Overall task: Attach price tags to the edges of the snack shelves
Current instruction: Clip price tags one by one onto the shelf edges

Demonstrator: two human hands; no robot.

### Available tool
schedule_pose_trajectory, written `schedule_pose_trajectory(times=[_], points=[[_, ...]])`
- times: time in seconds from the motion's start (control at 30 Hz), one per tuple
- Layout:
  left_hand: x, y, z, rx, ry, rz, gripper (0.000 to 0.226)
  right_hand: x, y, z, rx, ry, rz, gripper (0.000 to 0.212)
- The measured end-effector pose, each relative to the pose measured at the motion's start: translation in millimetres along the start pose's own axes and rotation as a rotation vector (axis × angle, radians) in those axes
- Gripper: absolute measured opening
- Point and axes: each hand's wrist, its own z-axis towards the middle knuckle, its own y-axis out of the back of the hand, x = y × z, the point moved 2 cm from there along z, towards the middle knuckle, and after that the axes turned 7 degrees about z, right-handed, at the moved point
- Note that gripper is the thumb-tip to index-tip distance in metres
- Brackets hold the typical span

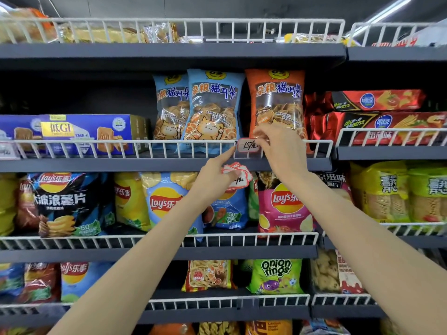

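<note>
Right hand: the right hand (278, 151) reaches up to the white wire rail (121, 142) of the middle shelf, its fingers curled onto the right edge of a small white, red-bordered paper price tag (248, 145) and pinching it against the wire.
Left hand: the left hand (215, 176) has its forefinger stretched out to touch the tag's lower left corner, while the other fingers and thumb grip a fanned bunch of spare red-bordered tags (235, 174) just below the dark grey shelf edge (96, 164).
Tag position: on the rail, in front of the gap between the blue snack bag with a cartoon cat (212, 105) and the orange snack bag of the same design (277, 102).
Doing it well: I judge the tag is being seated; it should sit level, face outward, and hold firm on the wire before either hand lets go. The forefinger can steady the left corner while the right presses. The spare tags must not slip.
Tag writing: handwritten, seemingly "15/" and one character; the top spare tag's writing is too hidden to read.
Bag writing: both cat bags read "杂粮猫耳朵".
Box: the blue cardboard biscuit box (89, 132) at left reads "低GI".
Lower shelves: several bags read "Lay's 乐事"; a green bag (275, 276) reads "onion rings".
</note>
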Motion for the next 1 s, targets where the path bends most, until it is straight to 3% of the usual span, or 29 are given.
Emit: schedule_pose_trajectory(times=[0.13, 1.0], points=[[1, 1, 2, 0.004, -0.009, 0.004, 0.060, -5, -3, 0, 0.035, 0.053, -0.065, 0.004], [-13, 8, -4, -0.038, -0.052, 0.028, 0.051, -3, -6, -11, 0.058, 0.009, -0.094, 0.021]])
